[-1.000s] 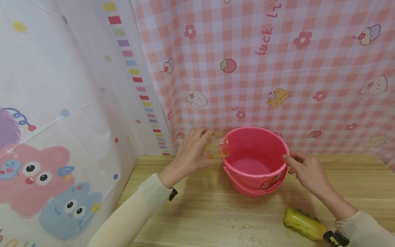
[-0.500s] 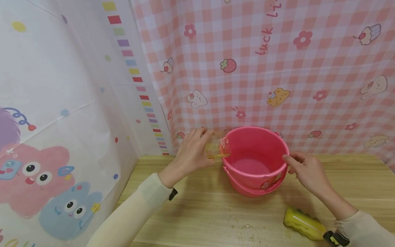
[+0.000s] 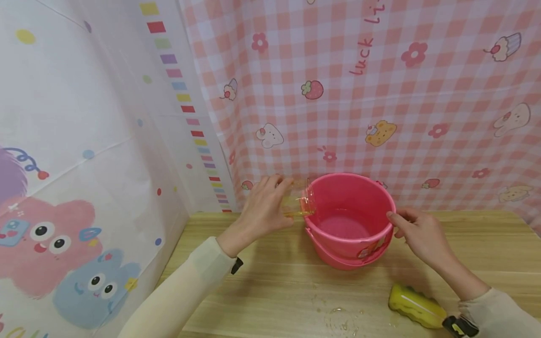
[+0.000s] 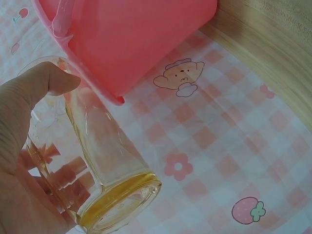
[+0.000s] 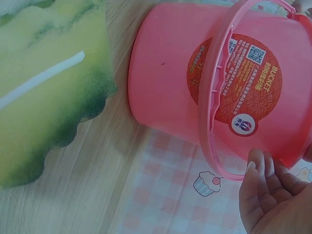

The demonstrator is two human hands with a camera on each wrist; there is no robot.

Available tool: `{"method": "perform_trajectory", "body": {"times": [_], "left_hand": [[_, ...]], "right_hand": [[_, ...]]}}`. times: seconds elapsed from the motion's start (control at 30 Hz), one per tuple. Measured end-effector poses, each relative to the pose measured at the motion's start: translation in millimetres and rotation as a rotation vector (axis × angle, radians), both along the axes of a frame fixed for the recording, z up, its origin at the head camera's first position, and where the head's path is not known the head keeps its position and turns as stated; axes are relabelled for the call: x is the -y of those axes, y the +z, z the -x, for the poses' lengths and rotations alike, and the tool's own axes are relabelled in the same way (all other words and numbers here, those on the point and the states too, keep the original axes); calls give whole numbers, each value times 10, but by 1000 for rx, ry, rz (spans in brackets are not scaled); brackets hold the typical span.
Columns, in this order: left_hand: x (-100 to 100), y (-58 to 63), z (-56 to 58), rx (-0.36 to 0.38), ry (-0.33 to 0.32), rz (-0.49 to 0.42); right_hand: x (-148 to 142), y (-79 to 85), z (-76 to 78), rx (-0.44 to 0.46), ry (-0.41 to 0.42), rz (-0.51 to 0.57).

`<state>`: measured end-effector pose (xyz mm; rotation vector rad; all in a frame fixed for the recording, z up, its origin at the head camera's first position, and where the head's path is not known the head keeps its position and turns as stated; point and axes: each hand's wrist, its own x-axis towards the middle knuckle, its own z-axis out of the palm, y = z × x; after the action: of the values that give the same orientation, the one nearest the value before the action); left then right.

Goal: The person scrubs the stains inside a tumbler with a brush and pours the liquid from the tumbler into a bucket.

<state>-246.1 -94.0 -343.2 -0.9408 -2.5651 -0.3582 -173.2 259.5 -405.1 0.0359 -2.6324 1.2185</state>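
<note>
My left hand (image 3: 263, 204) grips a clear, amber-tinted drinking glass (image 3: 299, 203), tipped on its side with its mouth at the left rim of the pink bucket (image 3: 331, 256). In the left wrist view the base of the glass (image 4: 119, 197) points away from the bucket, and the thumb lies along its wall. A shallow pool of liquid (image 3: 345, 224) shows at the bottom of the bucket. At the right rim, my right hand (image 3: 424, 237) pinches the edge, thumb on top and fingers outside. The bucket's handle (image 5: 207, 102) hangs down in front of its red label.
A yellow-green sponge (image 3: 416, 306) with a wavy edge lies beside the right wrist on the wooden table (image 3: 253, 291). Drops of liquid (image 3: 342, 319) wet the table in front of the bucket. A pink checked cloth (image 3: 329, 122) hangs behind, and a printed white sheet (image 3: 105, 202) stands at left.
The pool at the bottom of the bucket has spread and its edge stands out more. Both hands, the glass and the bucket stay in place.
</note>
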Motion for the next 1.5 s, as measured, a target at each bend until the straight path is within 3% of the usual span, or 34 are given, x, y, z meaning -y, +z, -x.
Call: {"method": "perform_trajectory", "body": {"times": [0.77,1.5], "left_hand": [[-16,-4,12,-6,-12,-9],[-20,19,6,-38,-3,38]], "right_hand": [[-4,-12,1,5,-1,5],[-7,-8,-6,25,10,3]]}}
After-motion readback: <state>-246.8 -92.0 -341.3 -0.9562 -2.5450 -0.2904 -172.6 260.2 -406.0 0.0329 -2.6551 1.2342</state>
